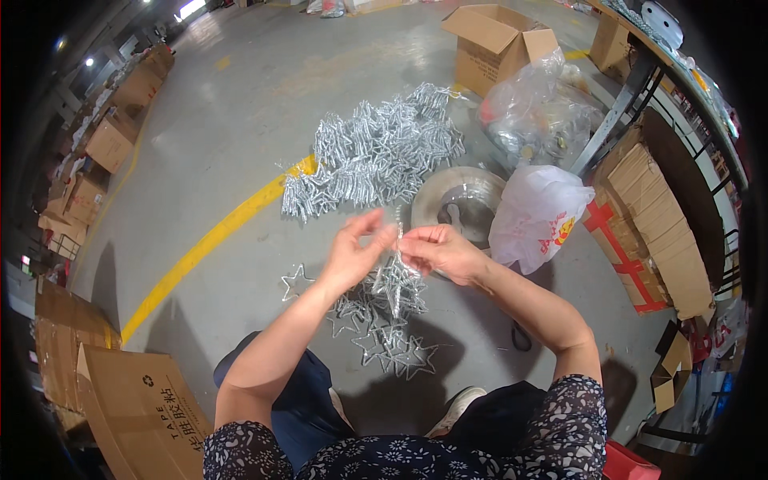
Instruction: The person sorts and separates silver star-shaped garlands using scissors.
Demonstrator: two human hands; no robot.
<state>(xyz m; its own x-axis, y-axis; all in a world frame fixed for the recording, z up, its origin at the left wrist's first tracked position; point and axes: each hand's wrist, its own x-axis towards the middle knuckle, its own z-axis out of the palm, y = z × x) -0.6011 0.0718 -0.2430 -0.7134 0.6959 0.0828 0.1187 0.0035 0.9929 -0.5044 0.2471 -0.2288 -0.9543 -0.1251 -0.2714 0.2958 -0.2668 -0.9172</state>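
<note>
My right hand (438,252) pinches a silver tinsel star (398,290), seen nearly edge-on, between thumb and fingers. Close against its left side is my left hand (360,246), with the thumb at the star's upper part; motion smears its fingers, so their grip is unclear. Below both hands a loose heap of silver star outlines (392,352) lies on the floor between my feet, partly hidden by the held piece. Beyond my hands spreads a larger, denser pile of silver tinsel stars (384,144).
A grey ring-shaped object (432,192) and a white plastic bag (534,216) stand right of the pile. Behind are clear plastic bags (544,112) and an open carton (496,56). A table (616,120) and taped cardboard (652,232) bound the right; cartons (140,400) stand left.
</note>
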